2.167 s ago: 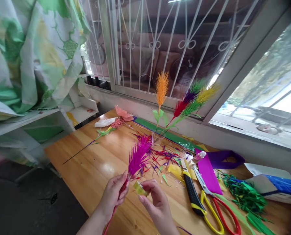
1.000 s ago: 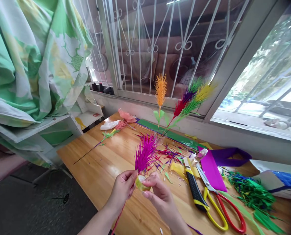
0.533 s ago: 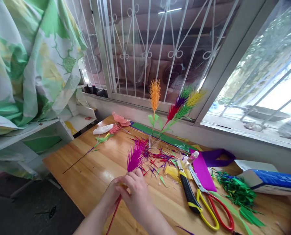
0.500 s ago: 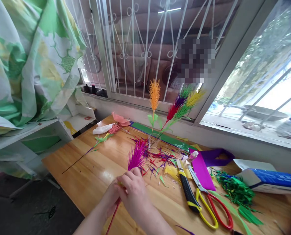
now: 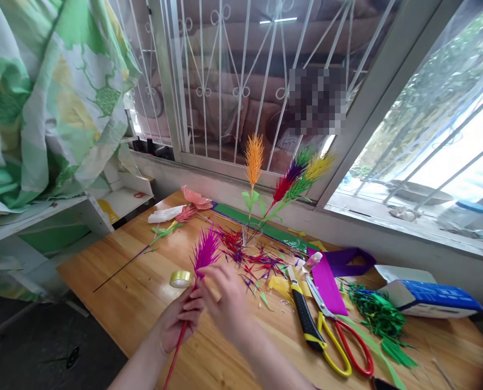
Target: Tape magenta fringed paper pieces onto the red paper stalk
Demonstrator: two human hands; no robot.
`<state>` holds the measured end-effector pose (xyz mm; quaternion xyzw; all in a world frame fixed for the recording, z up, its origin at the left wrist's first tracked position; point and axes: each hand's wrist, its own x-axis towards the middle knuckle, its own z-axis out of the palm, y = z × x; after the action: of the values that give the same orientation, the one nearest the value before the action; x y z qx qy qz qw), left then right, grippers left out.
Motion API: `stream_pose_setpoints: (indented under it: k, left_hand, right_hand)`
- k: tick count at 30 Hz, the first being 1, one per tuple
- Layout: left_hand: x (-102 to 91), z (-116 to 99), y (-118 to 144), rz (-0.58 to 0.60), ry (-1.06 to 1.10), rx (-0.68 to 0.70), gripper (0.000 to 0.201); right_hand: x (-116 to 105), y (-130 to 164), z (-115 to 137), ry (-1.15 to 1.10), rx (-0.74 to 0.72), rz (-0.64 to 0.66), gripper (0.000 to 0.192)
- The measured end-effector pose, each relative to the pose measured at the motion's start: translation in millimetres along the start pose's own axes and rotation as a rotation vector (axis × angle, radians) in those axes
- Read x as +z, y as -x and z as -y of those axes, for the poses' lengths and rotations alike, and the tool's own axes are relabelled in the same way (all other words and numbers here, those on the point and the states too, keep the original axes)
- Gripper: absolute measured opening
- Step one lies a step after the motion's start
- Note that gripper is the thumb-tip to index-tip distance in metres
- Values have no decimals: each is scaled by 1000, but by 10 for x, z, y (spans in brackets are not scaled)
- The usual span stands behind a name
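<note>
Left hand: your left hand is closed around the red stem of the plume, just below the magenta spikes.
Right hand: your right hand is curled over the stem right beside the left, fingertips pinching at the plume's base; whether it grips anything else cannot be told.
Plume: upright, tilted a little away from you, above the table.
Tape: the roll lies on the table just left of the plume, touching neither hand.
Knife: the knife lies right of the plume, with the scissors beyond it.
Vase: the vase of coloured plumes stands behind the plume, near the window.
</note>
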<state>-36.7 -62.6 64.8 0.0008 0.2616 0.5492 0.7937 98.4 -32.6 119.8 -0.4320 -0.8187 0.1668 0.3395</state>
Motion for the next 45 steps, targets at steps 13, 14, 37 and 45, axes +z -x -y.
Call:
stream_pose_setpoints:
  k: [13, 14, 37, 45]
  left_hand:
    - [-26, 164, -47, 67, 411, -243, 23]
    - [-35, 164, -61, 68, 407, -239, 23]
    - [86, 153, -10, 58, 349, -285, 28]
    - [48, 213, 40, 74, 313, -291, 28]
  right_hand:
    - [-313, -339, -2082, 470, 359, 337, 27]
    - [-288, -357, -2105, 473, 352, 367, 27]
    - [-523, 136, -1486, -820, 688, -22, 34]
    - [-251, 359, -920, -1095, 697, 15, 26]
